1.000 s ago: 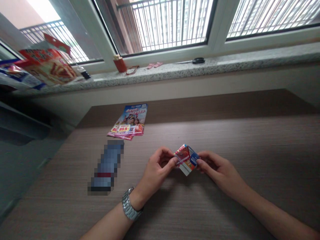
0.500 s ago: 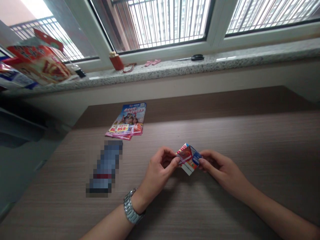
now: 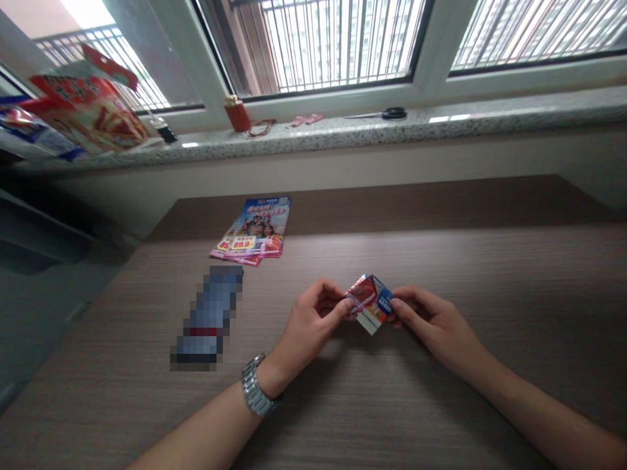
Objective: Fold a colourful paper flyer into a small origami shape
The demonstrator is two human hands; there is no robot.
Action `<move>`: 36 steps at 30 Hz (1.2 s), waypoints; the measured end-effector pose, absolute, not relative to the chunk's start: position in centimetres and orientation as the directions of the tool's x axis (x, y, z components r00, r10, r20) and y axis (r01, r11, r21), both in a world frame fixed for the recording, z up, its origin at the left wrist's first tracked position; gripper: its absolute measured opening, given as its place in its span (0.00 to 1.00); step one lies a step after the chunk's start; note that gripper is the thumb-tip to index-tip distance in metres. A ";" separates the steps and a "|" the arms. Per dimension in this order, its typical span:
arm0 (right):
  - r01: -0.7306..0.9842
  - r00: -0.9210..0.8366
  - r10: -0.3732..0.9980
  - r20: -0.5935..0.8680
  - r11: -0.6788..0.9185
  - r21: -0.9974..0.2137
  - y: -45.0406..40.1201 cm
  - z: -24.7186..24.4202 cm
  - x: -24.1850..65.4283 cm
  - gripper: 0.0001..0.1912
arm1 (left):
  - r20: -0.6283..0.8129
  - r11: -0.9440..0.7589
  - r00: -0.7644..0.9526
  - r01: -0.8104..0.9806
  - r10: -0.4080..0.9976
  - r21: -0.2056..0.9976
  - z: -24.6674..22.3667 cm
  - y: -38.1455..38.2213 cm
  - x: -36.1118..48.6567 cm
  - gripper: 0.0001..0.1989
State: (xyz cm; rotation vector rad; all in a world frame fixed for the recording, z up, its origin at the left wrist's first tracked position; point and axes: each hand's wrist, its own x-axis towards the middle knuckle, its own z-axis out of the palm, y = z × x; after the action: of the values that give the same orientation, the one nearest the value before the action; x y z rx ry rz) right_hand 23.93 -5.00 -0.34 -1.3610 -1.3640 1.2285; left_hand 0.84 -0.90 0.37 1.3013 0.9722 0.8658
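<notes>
A small folded piece of colourful printed paper [image 3: 370,305] is held between both hands above the brown table [image 3: 313,405]. My left hand [image 3: 316,316] pinches its left corner between thumb and fingers; a metal watch [image 3: 258,386] is on that wrist. Its right corner is pinched by my right hand [image 3: 428,320]. Red, blue and white areas show on the paper, and a pale corner points toward me. Farther back on the left lies a small pile of printed flyers [image 3: 259,225].
A pixelated dark blue oblong thing [image 3: 208,316] lies left of my left hand. Along the stone windowsill [image 3: 333,136] stand food bags [image 3: 93,114] and a red lighter-like object [image 3: 238,114], with pink pieces [image 3: 307,120] and black-handled scissors [image 3: 393,113] lying farther right.
The camera view has shifted slightly, so the sill items appear a little farther right. Both hands still hold the folded paper, which is tilted slightly differently.
</notes>
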 end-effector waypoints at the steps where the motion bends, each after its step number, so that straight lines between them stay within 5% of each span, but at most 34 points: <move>1: 0.173 -0.063 0.995 -0.080 -0.068 -0.983 -4.9 -0.3 23.9 0.14 | -0.091 0.086 0.366 0.030 0.926 0.996 0.4 -0.8 0.8 0.13; 22: 0.096 -0.039 0.997 -0.064 -0.060 -0.994 -4.2 -0.4 23.5 0.18 | -0.052 0.048 0.416 0.019 0.908 0.999 0.5 -0.5 0.7 0.13; 36: 0.143 -0.023 0.998 -0.061 -0.057 -0.988 -4.1 -0.8 23.7 0.18 | 0.009 -0.084 0.374 0.183 0.927 0.980 0.7 -1.0 0.9 0.09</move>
State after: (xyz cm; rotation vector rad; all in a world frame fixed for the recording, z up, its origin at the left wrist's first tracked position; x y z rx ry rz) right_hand 23.70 -4.14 -0.80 -1.3458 -1.3061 1.2025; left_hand 0.92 -0.99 0.68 1.5426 1.0323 0.8539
